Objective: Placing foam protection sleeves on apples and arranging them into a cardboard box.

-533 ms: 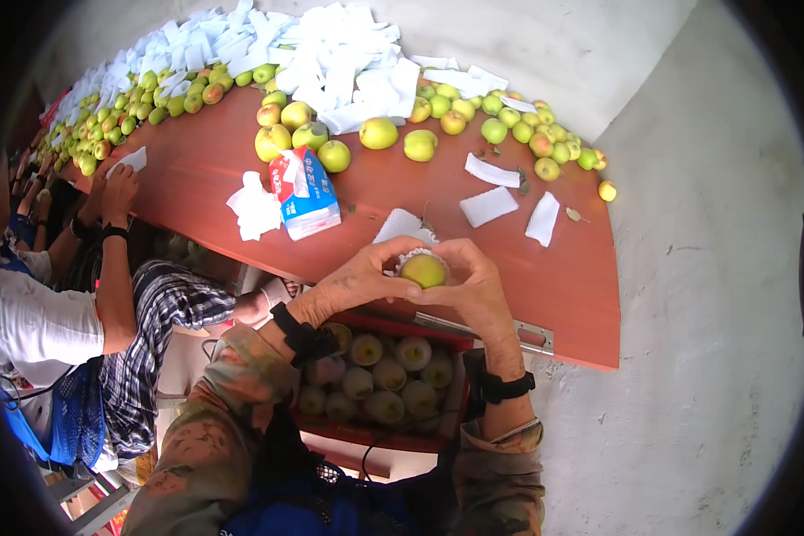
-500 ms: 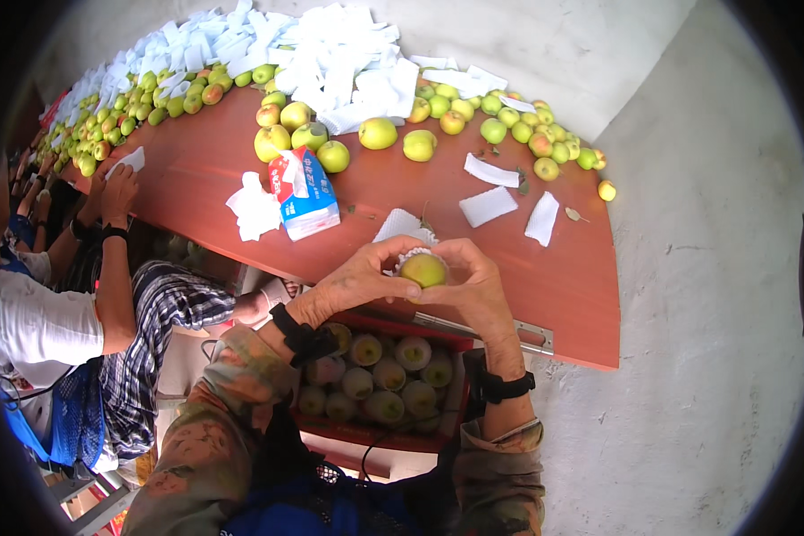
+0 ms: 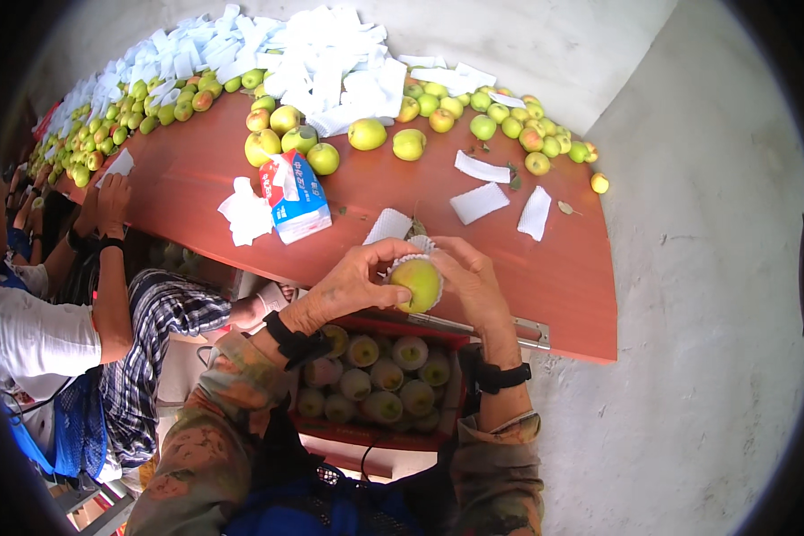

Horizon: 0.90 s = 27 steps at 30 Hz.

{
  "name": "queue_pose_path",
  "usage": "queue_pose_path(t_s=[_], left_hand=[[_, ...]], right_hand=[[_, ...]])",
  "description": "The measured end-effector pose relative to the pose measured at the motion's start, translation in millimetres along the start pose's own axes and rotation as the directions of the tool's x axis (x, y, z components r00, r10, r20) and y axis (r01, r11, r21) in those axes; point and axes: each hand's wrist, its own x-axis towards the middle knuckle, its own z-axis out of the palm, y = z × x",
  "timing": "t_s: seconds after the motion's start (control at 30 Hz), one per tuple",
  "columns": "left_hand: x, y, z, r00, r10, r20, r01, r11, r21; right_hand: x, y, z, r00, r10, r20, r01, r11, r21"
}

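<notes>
Left hand (image 3: 353, 286) and right hand (image 3: 473, 281) grip a green apple (image 3: 417, 283) in what seems a foam sleeve (image 3: 411, 261); a loose hold risks bruising it on the crate (image 3: 456, 393) below

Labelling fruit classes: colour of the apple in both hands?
Yellow-green apple, in a white foam sleeve; head view.

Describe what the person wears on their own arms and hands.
Both forearms wear long sleeves in a mottled green, brown and orange camouflage-like print. The left hand has a black band at the wrist; the right hand has a black wristwatch-like strap. Both hands are bare, without gloves.
</notes>
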Motion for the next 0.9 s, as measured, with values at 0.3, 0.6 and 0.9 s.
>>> queue_pose_path(t_s=[0.3, 0.6, 0.9], left_hand=[[-3.9, 10.4, -7.3, 0.998, 0.051, 0.031, -0.046, 0.988, -0.145], [-0.9, 14.3, -12.0, 0.986, 0.056, -0.160, -0.092, 0.970, -0.224], [2.6, 10.0, -16.2, 0.990, 0.060, -0.126, -0.095, 0.951, -0.295]], right_hand=[[5.6, 13.4, -4.4, 1.000, -0.011, 0.001, 0.011, 1.000, 0.010], [0.9, -2.6, 22.0, 0.987, 0.156, -0.036, -0.142, 0.957, 0.255], [3.9, 11.6, 11.5, 0.996, 0.085, 0.034, -0.091, 0.973, 0.211]])
